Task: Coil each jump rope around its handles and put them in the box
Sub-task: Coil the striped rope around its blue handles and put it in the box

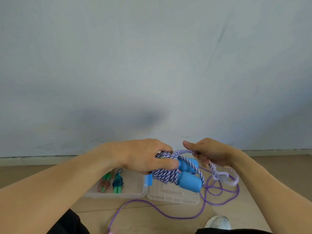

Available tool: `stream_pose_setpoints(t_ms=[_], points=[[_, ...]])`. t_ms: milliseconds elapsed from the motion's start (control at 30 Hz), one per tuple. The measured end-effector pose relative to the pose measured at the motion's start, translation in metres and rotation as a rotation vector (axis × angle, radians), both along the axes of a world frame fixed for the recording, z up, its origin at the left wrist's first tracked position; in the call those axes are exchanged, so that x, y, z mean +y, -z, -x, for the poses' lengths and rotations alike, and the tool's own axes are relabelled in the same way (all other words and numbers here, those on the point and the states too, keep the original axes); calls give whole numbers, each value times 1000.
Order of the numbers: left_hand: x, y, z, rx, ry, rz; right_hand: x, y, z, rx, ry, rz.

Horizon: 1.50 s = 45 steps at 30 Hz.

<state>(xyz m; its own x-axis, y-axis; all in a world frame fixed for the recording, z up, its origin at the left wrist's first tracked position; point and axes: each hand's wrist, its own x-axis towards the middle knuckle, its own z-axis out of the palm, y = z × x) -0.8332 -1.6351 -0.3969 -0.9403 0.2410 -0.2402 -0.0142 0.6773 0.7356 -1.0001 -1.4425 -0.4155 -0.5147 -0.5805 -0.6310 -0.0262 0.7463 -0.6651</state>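
Observation:
My left hand (148, 156) grips a bundle of blue-and-white braided jump rope (164, 174) wound around its two blue handles (189, 180), held above the box. My right hand (207, 152) pinches the loose end of the same rope, which arcs from the bundle to my fingers. Below stands a clear plastic box (135, 191) on the floor. In it lie two coiled ropes with green handles, one teal (118, 183) and one pinkish (103, 184). A thin purple rope (158, 210) trails uncoiled across the floor.
The box's clear lid (175, 195) lies open to the right of the box. A white frayed rope piece (226, 178) lies at the right. A pale wall rises behind. A white shoe (218, 222) and dark trouser legs show at the bottom.

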Motion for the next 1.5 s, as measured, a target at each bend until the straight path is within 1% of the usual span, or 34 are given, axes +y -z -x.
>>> stream_pose_setpoints(t_ms=[67,100,133,167,267,333,367,433,467,533,667,833,900,967,1000,1100,1167,1367,1433,1500], points=[[-5,0,1,-36,-51,-151,3,13,6,199,-48,29],[-7,-1,2,-57,-70,-221,3,18,8,260,-61,72],[-8,-1,4,-81,-90,-292,3,21,9,259,-43,139],[-8,-2,6,-101,-110,-359,1,19,8,194,-4,240],[-10,-4,10,-148,-146,-525,-10,7,-2,-172,107,585],[-12,-4,13,-233,-171,-644,-18,4,-8,-354,92,750],[-13,-4,15,-295,-173,-719,-20,5,-8,-424,79,797],[-17,-5,17,-413,-153,-875,-26,6,-10,-488,34,850],[-18,-5,18,-458,-144,-931,-28,6,-12,-474,17,876],[-19,-4,19,-510,-130,-981,-32,3,-14,-437,-15,919],[-17,-1,17,-534,-95,-965,-38,6,-17,-276,-1,837],[-22,-5,17,-503,-205,-843,-40,1,-15,-190,79,775],[-23,-4,18,-485,-234,-814,-39,-2,-16,-34,35,706],[-23,-3,18,-476,-263,-785,-38,-1,-16,202,-59,581],[-22,-2,18,-471,-280,-772,-38,1,-16,254,-86,534],[-18,0,20,-439,-354,-753,-38,10,-22,235,-45,518],[-14,3,22,-420,-417,-784,-39,16,-25,219,-8,492],[-11,11,28,-337,-544,-799,-40,6,-30,59,15,476],[-13,12,30,-276,-617,-780,-40,1,-33,-5,51,455],[-14,14,32,-158,-709,-691,-42,-3,-35,-45,75,408]])
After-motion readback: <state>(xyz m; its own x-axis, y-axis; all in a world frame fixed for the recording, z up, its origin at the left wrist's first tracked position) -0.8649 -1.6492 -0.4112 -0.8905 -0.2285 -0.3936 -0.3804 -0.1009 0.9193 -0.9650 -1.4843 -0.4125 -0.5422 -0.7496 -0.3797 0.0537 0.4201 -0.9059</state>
